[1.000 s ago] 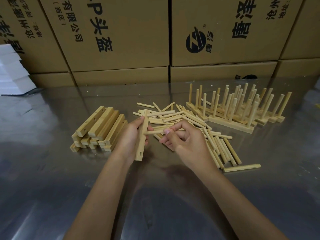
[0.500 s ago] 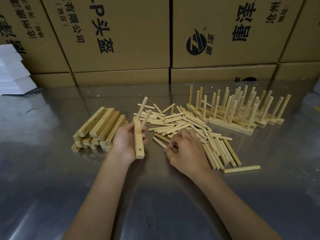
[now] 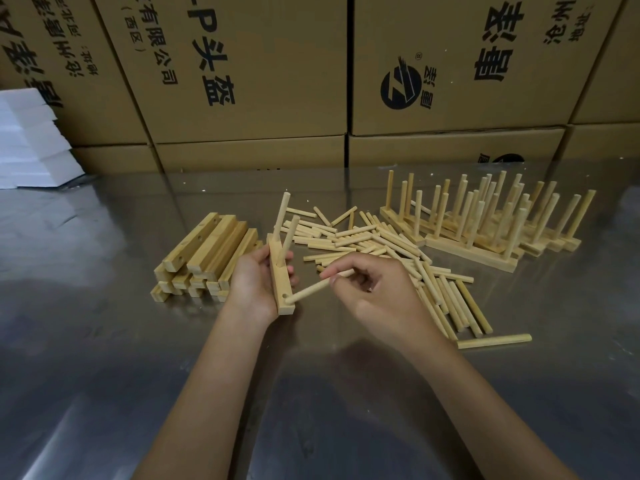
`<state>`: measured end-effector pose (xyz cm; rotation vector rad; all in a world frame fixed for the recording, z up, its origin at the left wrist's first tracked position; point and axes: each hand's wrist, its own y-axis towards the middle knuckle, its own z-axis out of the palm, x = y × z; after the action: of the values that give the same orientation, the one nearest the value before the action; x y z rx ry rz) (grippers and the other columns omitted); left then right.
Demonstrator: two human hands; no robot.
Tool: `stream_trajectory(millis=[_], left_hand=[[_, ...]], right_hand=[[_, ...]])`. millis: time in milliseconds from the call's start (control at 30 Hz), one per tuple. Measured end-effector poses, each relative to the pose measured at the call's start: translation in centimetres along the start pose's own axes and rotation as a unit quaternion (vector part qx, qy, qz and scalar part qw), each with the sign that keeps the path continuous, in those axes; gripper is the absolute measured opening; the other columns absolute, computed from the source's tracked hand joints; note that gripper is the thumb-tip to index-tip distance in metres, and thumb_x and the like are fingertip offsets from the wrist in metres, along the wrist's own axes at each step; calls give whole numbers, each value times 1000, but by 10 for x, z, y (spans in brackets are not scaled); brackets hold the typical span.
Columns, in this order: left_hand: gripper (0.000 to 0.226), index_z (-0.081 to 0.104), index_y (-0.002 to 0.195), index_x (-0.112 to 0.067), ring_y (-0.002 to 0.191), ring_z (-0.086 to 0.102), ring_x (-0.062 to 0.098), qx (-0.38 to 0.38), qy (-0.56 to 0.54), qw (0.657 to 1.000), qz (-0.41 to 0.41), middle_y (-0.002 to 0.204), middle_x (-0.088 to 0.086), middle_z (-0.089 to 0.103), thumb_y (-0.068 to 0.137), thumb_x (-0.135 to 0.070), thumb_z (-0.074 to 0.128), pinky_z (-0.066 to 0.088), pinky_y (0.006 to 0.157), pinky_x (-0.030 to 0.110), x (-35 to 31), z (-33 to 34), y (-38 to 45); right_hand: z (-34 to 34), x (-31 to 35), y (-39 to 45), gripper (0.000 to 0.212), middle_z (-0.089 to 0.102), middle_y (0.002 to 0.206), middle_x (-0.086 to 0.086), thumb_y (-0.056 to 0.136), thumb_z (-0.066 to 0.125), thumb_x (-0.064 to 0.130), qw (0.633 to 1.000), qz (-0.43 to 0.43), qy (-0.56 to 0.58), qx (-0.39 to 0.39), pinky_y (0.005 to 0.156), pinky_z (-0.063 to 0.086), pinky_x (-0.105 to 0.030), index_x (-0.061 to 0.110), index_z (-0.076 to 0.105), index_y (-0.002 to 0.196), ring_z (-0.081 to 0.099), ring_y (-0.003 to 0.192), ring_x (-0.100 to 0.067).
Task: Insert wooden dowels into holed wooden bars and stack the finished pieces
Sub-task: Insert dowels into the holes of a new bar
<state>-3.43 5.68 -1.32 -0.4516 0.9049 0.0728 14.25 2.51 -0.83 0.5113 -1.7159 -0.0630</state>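
Left hand (image 3: 252,282) grips a bar; right hand (image 3: 377,292) fingers (image 3: 341,276) pinch a dowel.

Warehouse packing area: stacked printed cartons (image 3: 249,67) behind steel worktable (image 3: 104,358).

Holed bar (image 3: 281,287) held upright-tilted, two dowels (image 3: 284,233) seated; third dowel (image 3: 320,286) presented at lowest hole; loose dowels (image 3: 398,258) heaped beside.

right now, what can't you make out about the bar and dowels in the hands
- Head view: whether the dowel tip has entered the bar hole; too small.
- Bar's back face: hidden by the left hand.
- Dowel's far end: covered by right hand fingers.
- Finished pieces: overlap, uncountable.
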Motion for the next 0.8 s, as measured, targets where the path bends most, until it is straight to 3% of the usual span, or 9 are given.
stream_trajectory(millis=[100,200,333,433,600,733,800], left_hand=[[35,65,115,-5,55,45,13,5,23,1000,7,68,1,58,104,-25,39,42,55,27,1,2,-1],[30,65,102,-11,53,46,12,12,54,998,22,63,-1,58,104,-27,39,41,57,27,5,5,-3],[30,66,103,-13,53,47,12,7,66,997,42,68,1,56,104,-27,39,41,60,29,10,7,-4],[30,66,99,-14,51,49,12,-11,57,997,49,62,0,59,105,-28,40,43,62,29,11,7,-3],[33,71,105,-15,65,49,16,-33,42,998,35,72,2,54,104,-31,42,48,64,31,17,9,-3],[34,71,112,-14,58,48,13,-52,30,998,35,71,2,55,104,-32,43,46,58,27,17,9,-4],[35,70,115,-13,63,50,16,-51,15,998,31,72,2,55,104,-32,43,51,66,31,17,9,-4]], right_hand=[[4,-1,-1,17,48,56,14,86,66,6,1000,-11,-18,-13,51,34,-15,19,75,84,41,53,-1],[6,0,-2,16,51,58,18,84,66,6,999,-26,-40,-20,53,36,-12,20,75,83,45,55,1],[4,3,-1,16,54,63,10,87,67,5,1000,-26,-8,4,56,39,-19,19,75,86,44,60,-4],[5,6,-2,11,64,70,8,90,69,9,999,-27,18,17,65,48,-28,18,75,89,55,68,-14],[16,5,-7,4,69,69,4,90,70,10,997,-75,-26,-21,64,50,-19,13,73,88,62,64,-9],[19,3,-8,7,70,70,1,90,69,9,996,-77,-28,-26,64,49,-17,13,72,85,64,64,-10],[20,3,-8,6,71,71,1,90,70,9,996,-78,-19,-36,65,50,-18,12,72,85,65,64,-10]])
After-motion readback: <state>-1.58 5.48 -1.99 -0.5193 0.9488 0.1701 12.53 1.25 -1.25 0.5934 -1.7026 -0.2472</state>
